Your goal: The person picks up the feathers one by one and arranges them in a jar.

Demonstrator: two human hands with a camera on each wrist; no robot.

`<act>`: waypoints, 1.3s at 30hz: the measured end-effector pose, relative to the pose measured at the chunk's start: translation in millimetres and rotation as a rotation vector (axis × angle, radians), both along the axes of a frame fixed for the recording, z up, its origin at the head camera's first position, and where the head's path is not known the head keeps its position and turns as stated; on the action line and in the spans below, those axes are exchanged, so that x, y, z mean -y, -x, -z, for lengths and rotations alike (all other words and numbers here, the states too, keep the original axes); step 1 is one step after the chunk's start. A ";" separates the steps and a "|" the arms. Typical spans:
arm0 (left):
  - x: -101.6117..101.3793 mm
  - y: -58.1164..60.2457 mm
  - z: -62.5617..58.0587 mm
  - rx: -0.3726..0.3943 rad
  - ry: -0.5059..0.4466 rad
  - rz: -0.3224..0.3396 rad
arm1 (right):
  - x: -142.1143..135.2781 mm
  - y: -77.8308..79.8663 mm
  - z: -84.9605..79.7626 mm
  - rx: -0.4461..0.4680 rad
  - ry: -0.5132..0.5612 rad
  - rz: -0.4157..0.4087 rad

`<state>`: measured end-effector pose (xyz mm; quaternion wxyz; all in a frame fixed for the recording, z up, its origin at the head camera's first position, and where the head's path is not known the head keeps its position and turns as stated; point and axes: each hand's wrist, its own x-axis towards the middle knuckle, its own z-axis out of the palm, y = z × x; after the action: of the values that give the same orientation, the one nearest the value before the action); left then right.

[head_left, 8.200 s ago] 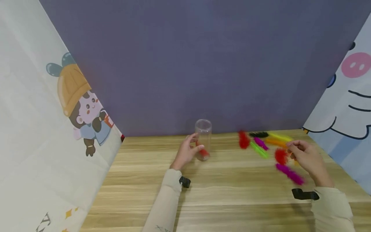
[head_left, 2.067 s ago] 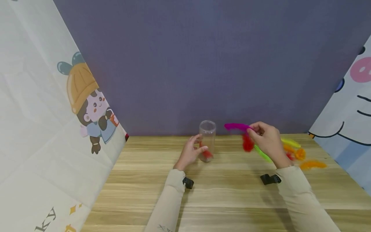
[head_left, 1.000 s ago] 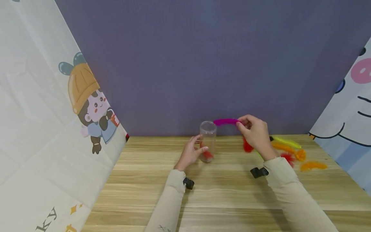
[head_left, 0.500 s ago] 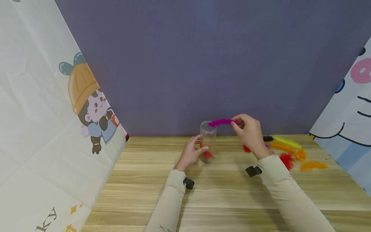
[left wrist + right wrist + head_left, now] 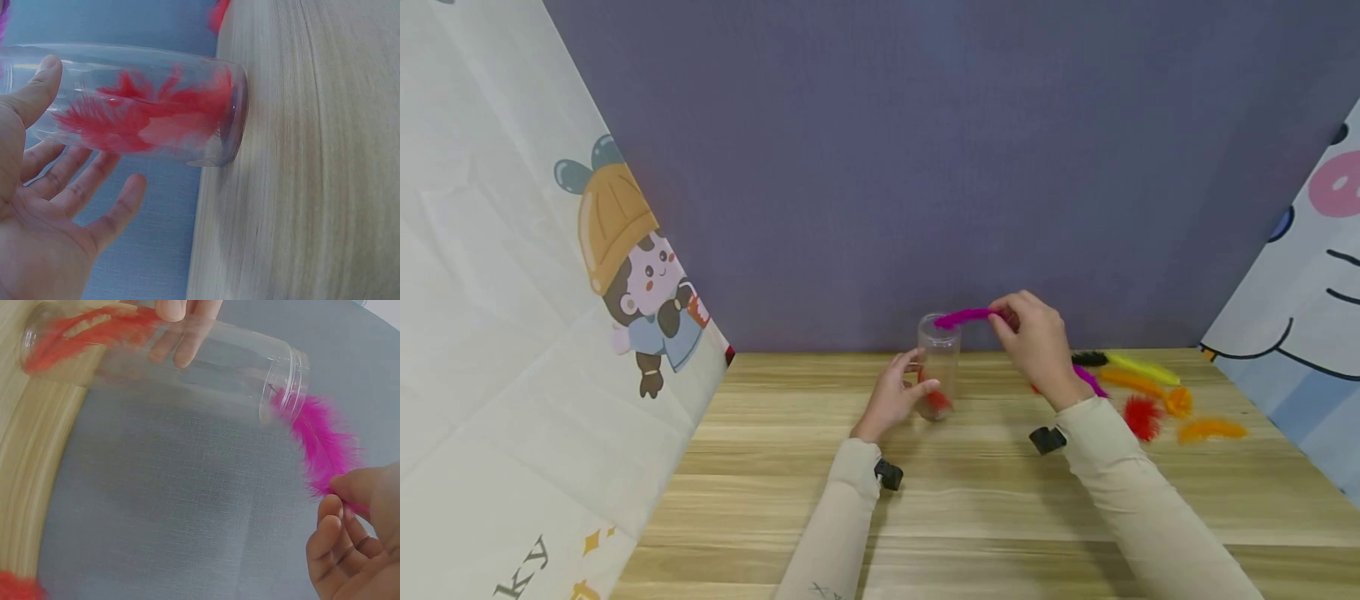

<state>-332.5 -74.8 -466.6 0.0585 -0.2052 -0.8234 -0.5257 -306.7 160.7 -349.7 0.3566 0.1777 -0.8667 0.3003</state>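
Observation:
A tall clear jar (image 5: 938,367) stands upright on the table with a red feather (image 5: 144,115) inside it. Thumb on one side and fingers on the other, my left hand (image 5: 891,396) holds the jar around its middle. My right hand (image 5: 1030,342) pinches a magenta feather (image 5: 322,440) at one end between thumb and fingertips. The feather's free tip is at the jar's open mouth, just inside the rim (image 5: 300,378) in the right wrist view. The left wrist view shows the red feather lying along the jar's lower part.
Right of the jar lie a black feather (image 5: 1088,358), a yellow feather (image 5: 1150,369), orange feathers (image 5: 1212,428), a red feather (image 5: 1142,417) and another magenta feather (image 5: 1090,381). My right forearm hides part of this group. A grey-blue panel (image 5: 880,167) rises behind the wooden table (image 5: 970,517).
My right hand has picked up a magenta feather from the right side and brought it left to the jar's mouth, its tip now inside the rim. My left hand has stayed on the jar.

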 end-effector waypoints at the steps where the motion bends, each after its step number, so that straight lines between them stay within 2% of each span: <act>1: -0.1 0.2 0.0 -0.001 0.000 0.000 | 0.5 0.0 -0.2 -0.007 -0.006 -0.001; 17: -1.2 0.3 -0.7 0.003 -0.010 -0.004 | 11.3 3.6 0.1 0.006 -0.067 -0.006; 29: -1.2 0.2 -1.6 0.003 -0.005 -0.006 | 16.9 8.8 7.7 0.005 -0.007 -0.048; 39: -1.8 -0.2 -1.7 -0.008 -0.016 -0.004 | 18.5 10.9 12.7 0.042 0.045 -0.060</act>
<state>-332.2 -72.9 -464.9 0.0647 -0.2052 -0.8195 -0.5312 -317.6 142.1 -362.4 0.3332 0.1891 -0.8612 0.3340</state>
